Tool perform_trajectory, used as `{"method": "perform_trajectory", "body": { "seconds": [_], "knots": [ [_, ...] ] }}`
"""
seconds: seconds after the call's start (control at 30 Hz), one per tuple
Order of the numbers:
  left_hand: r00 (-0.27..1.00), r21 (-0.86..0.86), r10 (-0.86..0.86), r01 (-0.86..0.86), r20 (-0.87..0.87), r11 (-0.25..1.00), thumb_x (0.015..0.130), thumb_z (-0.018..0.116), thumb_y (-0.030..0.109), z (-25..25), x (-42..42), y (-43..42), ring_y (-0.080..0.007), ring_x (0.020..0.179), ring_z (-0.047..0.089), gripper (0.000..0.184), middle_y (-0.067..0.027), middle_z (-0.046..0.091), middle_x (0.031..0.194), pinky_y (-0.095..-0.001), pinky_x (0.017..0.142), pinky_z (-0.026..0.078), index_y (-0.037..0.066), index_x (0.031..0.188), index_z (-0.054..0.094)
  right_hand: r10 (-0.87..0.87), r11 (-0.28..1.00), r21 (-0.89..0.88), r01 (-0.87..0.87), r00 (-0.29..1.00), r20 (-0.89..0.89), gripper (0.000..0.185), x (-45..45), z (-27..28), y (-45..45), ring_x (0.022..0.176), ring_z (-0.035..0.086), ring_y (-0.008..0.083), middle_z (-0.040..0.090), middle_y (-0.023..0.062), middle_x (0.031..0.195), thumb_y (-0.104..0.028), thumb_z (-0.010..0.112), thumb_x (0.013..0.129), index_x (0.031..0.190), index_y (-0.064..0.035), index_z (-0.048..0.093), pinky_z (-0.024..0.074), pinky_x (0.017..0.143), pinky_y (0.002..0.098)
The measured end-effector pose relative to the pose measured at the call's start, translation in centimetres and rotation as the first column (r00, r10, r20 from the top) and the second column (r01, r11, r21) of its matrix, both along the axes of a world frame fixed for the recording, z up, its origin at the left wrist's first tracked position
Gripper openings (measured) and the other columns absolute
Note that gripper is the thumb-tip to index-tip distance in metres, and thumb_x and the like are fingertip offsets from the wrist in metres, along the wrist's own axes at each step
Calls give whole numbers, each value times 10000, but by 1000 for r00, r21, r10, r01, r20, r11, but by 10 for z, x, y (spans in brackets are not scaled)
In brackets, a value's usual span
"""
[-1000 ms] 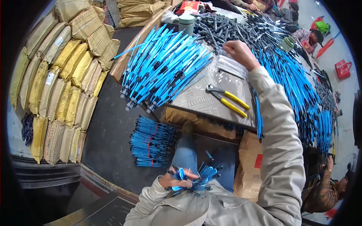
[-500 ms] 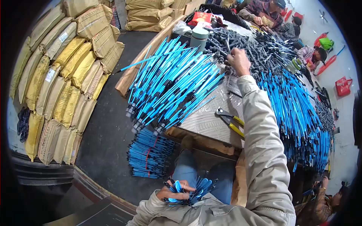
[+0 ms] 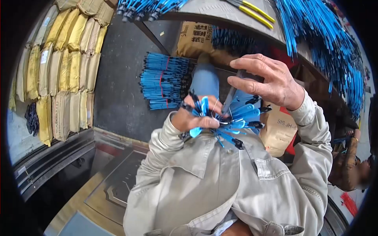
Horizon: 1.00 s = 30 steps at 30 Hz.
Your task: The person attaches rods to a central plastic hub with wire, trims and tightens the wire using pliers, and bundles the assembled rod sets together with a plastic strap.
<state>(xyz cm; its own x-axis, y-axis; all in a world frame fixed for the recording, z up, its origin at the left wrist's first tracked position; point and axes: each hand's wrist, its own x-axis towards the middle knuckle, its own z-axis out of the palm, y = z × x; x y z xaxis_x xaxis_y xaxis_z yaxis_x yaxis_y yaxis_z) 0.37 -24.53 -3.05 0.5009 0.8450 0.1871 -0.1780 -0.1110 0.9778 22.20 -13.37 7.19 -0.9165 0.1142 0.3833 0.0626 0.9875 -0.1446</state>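
My left hand [image 3: 201, 121] is closed around a bunch of blue plastic strips [image 3: 240, 118] with black ends, held in front of my chest and fanning out to the right. A thin pale loop of wire or cord [image 3: 215, 107] shows by the thumb, at the middle of the bunch. My right hand [image 3: 267, 80] is above and to the right, fingers curved loosely around a slim dark grey rod-like tool [image 3: 230, 96]. The tool slants down to the bunch, its lower end close to the loop; its upper part is partly hidden by my thumb.
Tied bundles of blue strips [image 3: 159, 80] lie on the dark floor [image 3: 118, 78]. Yellow-handled pliers [image 3: 256, 13] and loose blue strips [image 3: 327, 43] are on the table above. Stacked sacks [image 3: 59, 74] line the left side. Another person [image 3: 350, 165] is at the right.
My right hand has come back from the pile on the table to the bunch, with the tool. My view has tilted down, and my left hand now appears higher.
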Motion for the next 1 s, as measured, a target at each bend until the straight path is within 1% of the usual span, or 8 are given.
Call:
{"method": "perform_trajectory", "body": {
  "seconds": [0.23,0.33,0.37,0.47,0.6,0.7,0.8,1.0],
  "knots": [
    [995,-404,78,-44,67,914,669,790,186,10,21,-23,-177,790,594,313,-82,637,815,-290,712,458,8,900,676,96,944,-308,-119,991,-91,413,12,-8,-32,929,602,292,553,154,1094,-142,647,726,1133,-103,591,525,731,339],
    [993,-235,114,-105,28,966,678,782,164,15,23,-24,-179,799,597,294,-85,641,809,-290,717,460,8,904,676,13,592,-789,-165,981,-195,478,20,-31,-39,980,590,297,543,180,1145,-225,620,814,1239,-47,493,505,811,366],
    [993,-145,120,-117,11,983,683,778,152,16,23,-24,-180,803,598,285,-86,644,807,-290,719,461,8,906,676,13,591,-788,-172,979,-204,478,20,-42,-45,980,590,297,543,180,1145,-225,620,814,1239,-47,493,505,811,366],
    [995,-65,105,-105,-2,992,696,764,127,18,24,-23,-185,821,597,264,-92,648,835,-296,735,461,4,911,674,-518,-39,-903,-428,781,-348,560,24,-83,-71,1051,562,252,533,181,1180,-219,609,839,1298,16,393,447,883,348],
    [993,12,114,-114,19,993,725,732,155,9,35,-20,-221,852,596,271,-107,643,904,-330,766,459,8,938,655,-563,-125,-819,-560,720,-406,573,21,-106,-107,1038,560,244,537,180,1162,-240,575,873,1327,12,332,424,913,359],
    [994,24,108,-109,4,994,734,719,138,9,44,-18,-225,869,593,257,-110,641,933,-335,778,457,9,946,652,-560,76,-925,-373,751,-349,531,22,-107,-117,966,570,197,566,145,1084,-220,600,851,1286,10,400,445,860,324],
    [990,21,128,-127,-61,992,731,720,64,13,47,-16,-199,881,590,220,-103,643,937,-314,782,456,7,937,664,-627,-38,-968,-247,760,-169,709,25,-102,-114,926,545,148,563,97,971,-445,676,772,1223,44,431,441,813,287],
    [966,55,259,-258,-21,965,749,697,48,9,49,-26,-199,878,587,226,-102,620,943,-308,778,456,13,962,629,-453,-131,-973,-190,884,-111,480,27,-73,-93,849,514,83,550,33,911,-259,689,778,1119,23,504,423,743,233]
  ]
}}
